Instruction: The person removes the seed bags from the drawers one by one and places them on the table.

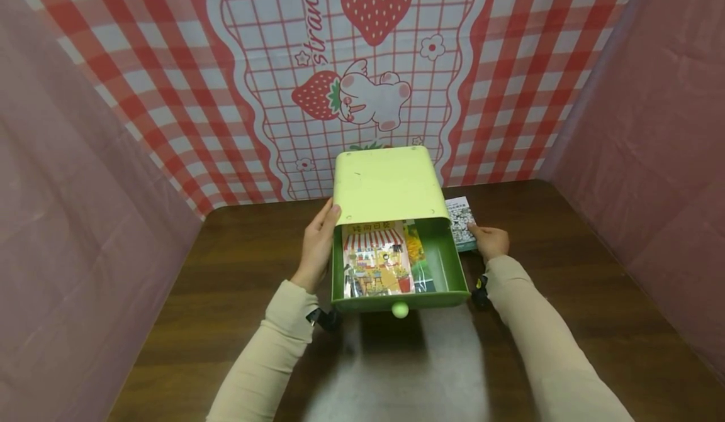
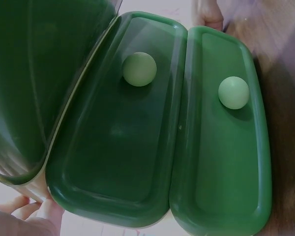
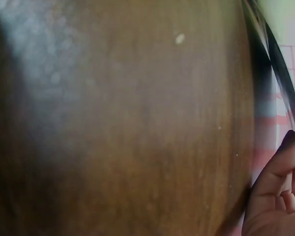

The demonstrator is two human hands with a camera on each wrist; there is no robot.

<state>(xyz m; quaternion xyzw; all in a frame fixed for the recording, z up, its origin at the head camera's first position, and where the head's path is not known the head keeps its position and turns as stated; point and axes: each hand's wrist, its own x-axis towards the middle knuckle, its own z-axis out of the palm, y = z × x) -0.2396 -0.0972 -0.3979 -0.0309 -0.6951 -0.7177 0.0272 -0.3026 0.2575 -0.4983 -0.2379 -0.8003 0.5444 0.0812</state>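
A small yellow-green drawer cabinet (image 1: 387, 186) stands on the table with its green top drawer (image 1: 447, 261) pulled out. Inside lie a seed packet with a striped awning (image 1: 374, 261) and another packet with a yellow flower (image 1: 416, 252), partly covered by the first. My left hand (image 1: 317, 243) rests along the cabinet's left side, thumb at its front edge. Right of the cabinet, my right hand (image 1: 491, 241) pinches the near corner of a seed packet printed with white flowers (image 1: 461, 221). That packet's left edge is hidden behind the cabinet.
Two more drawer fronts, a middle one (image 2: 123, 128) and a lower one (image 2: 221, 147), are closed, each with a round knob. Dark wooden table (image 1: 238, 302) surrounds the cabinet. Behind it hangs a strawberry-print checked cloth (image 1: 272, 114); pink cloth (image 1: 640, 126) closes both sides.
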